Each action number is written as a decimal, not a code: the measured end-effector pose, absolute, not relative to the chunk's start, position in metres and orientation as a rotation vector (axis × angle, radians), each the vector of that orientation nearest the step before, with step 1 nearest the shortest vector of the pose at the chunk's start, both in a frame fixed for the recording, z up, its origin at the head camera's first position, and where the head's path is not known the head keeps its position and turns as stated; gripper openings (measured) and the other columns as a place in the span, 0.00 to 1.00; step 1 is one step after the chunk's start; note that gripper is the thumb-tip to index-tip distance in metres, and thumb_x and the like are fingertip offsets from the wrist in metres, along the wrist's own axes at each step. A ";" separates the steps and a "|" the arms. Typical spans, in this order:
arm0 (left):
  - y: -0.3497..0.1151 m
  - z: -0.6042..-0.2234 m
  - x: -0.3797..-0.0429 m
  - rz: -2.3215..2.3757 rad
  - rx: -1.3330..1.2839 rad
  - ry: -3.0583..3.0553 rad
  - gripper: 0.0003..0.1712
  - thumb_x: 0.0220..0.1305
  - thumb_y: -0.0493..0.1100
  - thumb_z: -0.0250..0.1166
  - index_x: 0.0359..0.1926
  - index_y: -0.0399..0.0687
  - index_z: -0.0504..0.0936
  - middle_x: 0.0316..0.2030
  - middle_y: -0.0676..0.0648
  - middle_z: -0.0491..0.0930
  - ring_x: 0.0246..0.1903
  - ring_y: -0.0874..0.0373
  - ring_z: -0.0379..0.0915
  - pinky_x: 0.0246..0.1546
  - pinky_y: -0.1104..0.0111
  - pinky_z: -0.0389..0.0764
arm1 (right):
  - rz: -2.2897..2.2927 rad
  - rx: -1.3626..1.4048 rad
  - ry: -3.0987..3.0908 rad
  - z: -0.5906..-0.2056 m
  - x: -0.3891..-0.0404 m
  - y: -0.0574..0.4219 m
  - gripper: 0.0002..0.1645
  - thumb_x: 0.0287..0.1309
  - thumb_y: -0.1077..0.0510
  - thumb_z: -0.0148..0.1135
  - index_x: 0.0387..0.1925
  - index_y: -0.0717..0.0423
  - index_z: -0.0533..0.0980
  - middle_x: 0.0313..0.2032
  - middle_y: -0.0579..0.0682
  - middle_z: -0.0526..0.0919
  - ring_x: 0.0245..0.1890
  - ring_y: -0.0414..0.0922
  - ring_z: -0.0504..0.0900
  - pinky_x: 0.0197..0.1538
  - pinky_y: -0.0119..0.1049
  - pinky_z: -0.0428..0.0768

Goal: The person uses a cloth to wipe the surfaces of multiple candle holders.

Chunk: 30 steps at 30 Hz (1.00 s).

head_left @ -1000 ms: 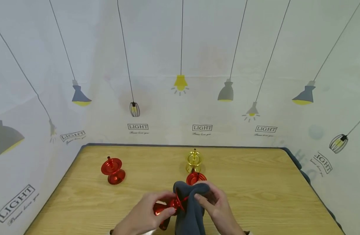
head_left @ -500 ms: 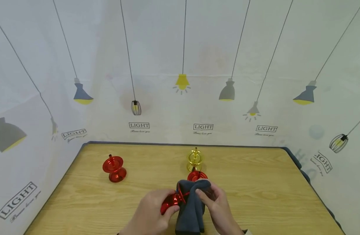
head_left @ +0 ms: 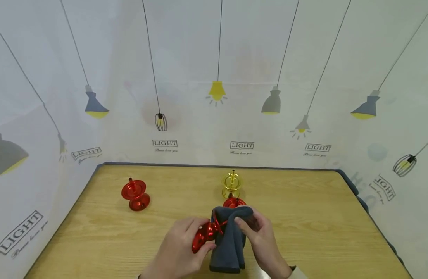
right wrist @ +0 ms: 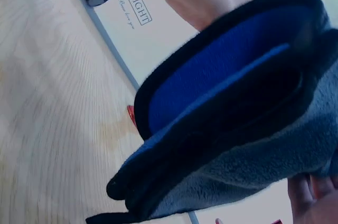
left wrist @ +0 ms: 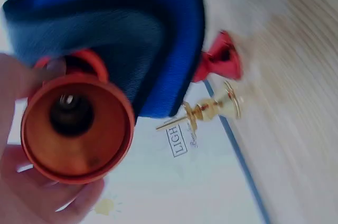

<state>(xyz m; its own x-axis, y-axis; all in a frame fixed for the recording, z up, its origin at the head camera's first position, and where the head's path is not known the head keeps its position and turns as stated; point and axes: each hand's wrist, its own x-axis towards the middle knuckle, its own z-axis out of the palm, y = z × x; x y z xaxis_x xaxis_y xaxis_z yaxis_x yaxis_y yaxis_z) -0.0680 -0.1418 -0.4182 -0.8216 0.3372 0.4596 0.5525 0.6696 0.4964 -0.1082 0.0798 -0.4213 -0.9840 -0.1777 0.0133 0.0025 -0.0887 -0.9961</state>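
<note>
My left hand (head_left: 180, 246) grips a shiny red candle holder (head_left: 202, 235) by its stem and base, tilted so its dish faces right. In the left wrist view the hollow underside of its base (left wrist: 74, 145) faces the camera. My right hand (head_left: 264, 242) pinches a folded dark grey-blue cloth (head_left: 226, 248) between thumb and fingers. The cloth lies against the dish and spike of the red holder and hides part of them. Its brighter blue side (right wrist: 211, 76) shows in the right wrist view.
A second red candle holder (head_left: 139, 201) stands at the left of the wooden table (head_left: 322, 217). Beyond the hands stand a gold candle holder (head_left: 231, 186) and another red candle holder (head_left: 233, 202), partly hidden by the cloth. A printed fabric wall (head_left: 186, 128) rises behind the table.
My left hand has turned its hold on the red candle holder and shifted slightly right. The right hand keeps its pinch on the cloth. The camera view has shifted a little.
</note>
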 end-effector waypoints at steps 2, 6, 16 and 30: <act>-0.137 -0.421 -0.068 -0.662 -0.663 -2.420 0.28 0.46 0.48 0.83 0.47 0.42 0.84 0.39 0.49 0.86 0.37 0.60 0.82 0.40 0.64 0.86 | -2.256 -0.113 2.034 -0.421 -0.108 0.077 0.16 0.63 0.64 0.66 0.50 0.68 0.78 0.41 0.46 0.86 0.43 0.44 0.83 0.48 0.34 0.81; -0.133 -0.422 -0.068 -0.587 -0.629 -2.364 0.26 0.44 0.45 0.84 0.44 0.42 0.85 0.37 0.49 0.87 0.36 0.60 0.83 0.39 0.63 0.86 | -2.294 -0.085 2.004 -0.422 -0.108 0.074 0.14 0.63 0.65 0.66 0.49 0.67 0.79 0.39 0.46 0.86 0.42 0.44 0.83 0.46 0.34 0.81; -0.167 -0.422 -0.089 -2.317 -0.854 -2.516 0.22 0.75 0.46 0.60 0.49 0.26 0.80 0.33 0.57 0.82 0.32 0.70 0.75 0.36 0.76 0.77 | -2.156 -0.723 1.978 -0.431 -0.112 0.091 0.16 0.67 0.68 0.60 0.54 0.70 0.75 0.48 0.44 0.85 0.48 0.40 0.84 0.51 0.33 0.82; -0.143 -0.427 -0.066 -0.841 -0.743 -2.473 0.24 0.48 0.44 0.82 0.46 0.43 0.85 0.38 0.51 0.86 0.36 0.64 0.81 0.38 0.71 0.85 | -2.176 -0.283 2.026 -0.425 -0.108 0.079 0.21 0.63 0.62 0.68 0.54 0.68 0.77 0.45 0.47 0.86 0.45 0.43 0.86 0.48 0.35 0.85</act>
